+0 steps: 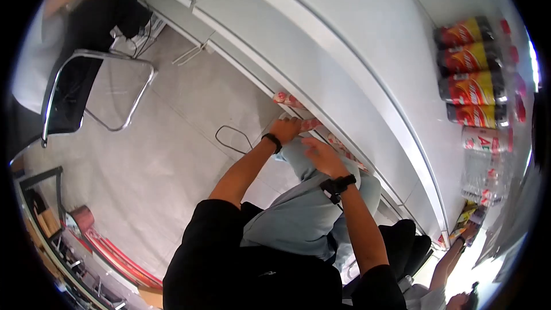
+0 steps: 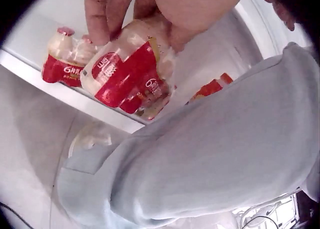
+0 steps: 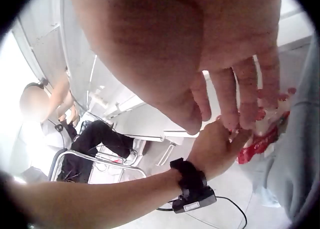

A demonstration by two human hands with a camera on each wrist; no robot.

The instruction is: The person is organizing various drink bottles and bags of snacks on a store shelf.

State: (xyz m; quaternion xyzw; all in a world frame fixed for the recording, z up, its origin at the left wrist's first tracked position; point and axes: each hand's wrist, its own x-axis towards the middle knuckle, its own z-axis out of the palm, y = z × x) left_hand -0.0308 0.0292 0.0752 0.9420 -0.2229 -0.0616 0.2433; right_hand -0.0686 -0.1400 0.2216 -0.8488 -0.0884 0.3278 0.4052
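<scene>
My left hand grips a shrink-wrapped pack of small yogurt drink bottles from above, its fingers around the bottles' upper end. The pack has a red and white label and sits tilted at the edge of a low white shelf. Beside it on the shelf stands a similar pack of bottles. My right hand hovers just to the right of the left hand, above my knee, with relaxed fingers and nothing in it. More red-and-white packs lie along the shelf to the right.
Upper right, a higher shelf holds dark cola-like bottles and clear bottles. A person sits by a metal-framed chair at the left. Another person's arm reaches in at lower right. A cable loop lies on the floor.
</scene>
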